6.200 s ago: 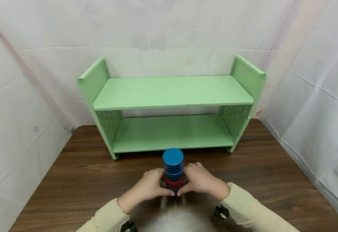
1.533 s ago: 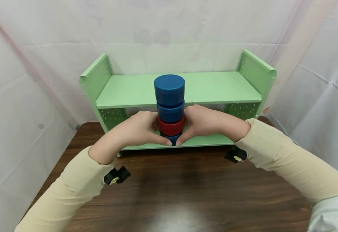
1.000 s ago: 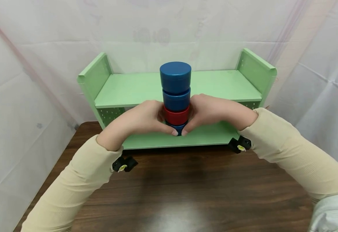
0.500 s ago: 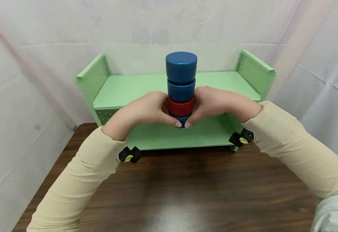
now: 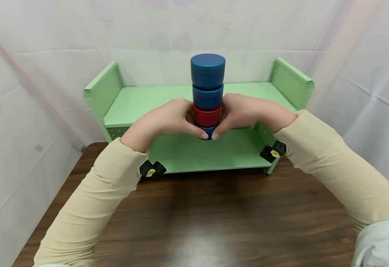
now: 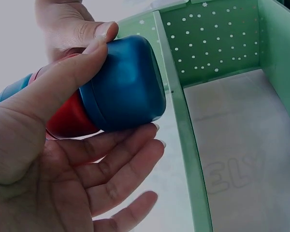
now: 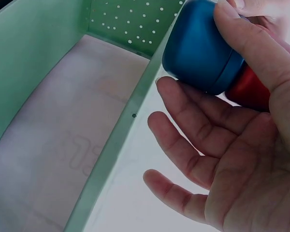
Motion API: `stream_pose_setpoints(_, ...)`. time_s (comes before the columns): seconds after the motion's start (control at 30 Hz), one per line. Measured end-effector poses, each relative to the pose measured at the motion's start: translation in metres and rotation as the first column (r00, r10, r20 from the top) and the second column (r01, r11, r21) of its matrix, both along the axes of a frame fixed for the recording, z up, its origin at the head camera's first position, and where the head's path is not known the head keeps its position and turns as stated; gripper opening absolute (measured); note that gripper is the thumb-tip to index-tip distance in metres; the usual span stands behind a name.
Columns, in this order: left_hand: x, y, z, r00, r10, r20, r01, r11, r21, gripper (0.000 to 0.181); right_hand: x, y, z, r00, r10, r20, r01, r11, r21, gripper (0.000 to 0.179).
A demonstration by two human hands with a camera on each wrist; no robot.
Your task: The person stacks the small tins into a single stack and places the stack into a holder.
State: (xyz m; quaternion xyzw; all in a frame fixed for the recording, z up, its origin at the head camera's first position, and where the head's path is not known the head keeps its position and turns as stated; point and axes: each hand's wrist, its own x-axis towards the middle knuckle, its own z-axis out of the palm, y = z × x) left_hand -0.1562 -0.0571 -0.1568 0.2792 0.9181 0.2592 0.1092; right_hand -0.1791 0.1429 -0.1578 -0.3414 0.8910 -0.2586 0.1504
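Observation:
A tall upright stack of round lidded containers is held in the air in front of the green shelf. A blue container [image 5: 208, 71] tops it, then another blue container [image 5: 208, 97], a red container [image 5: 207, 116] and the lowest blue container [image 5: 210, 130]. My left hand [image 5: 171, 119] grips the lower part from the left, and my right hand [image 5: 246, 111] from the right. Both thumbs meet near the front of the lowest container. In the wrist views the thumbs press the bottom blue container [image 6: 125, 84], with fingers on its other side; the outer fingers stick out loosely.
Behind the stack stands a two-tier green shelf [image 5: 201, 152] with raised side panels, its upper board [image 5: 147, 104] partly hidden by the stack. The dark wooden table [image 5: 194, 215] lies below. White sheeting [image 5: 64, 29] hangs behind and at the sides.
From the tabletop, both hands have lifted the stack to the height of the upper board. Over the last second it has risen further, drifting slightly right at first. The grip stays the same.

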Motion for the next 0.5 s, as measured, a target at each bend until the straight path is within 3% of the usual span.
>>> stream_pose_setpoints(0.5, -0.014, 0.002, 0.002, 1.000, 0.004, -0.007, -0.004, 1.000, -0.021, 0.047, -0.013, 0.000, 0.002, 0.999, 0.017, 0.029, -0.016, 1.000, -0.022, 0.051)
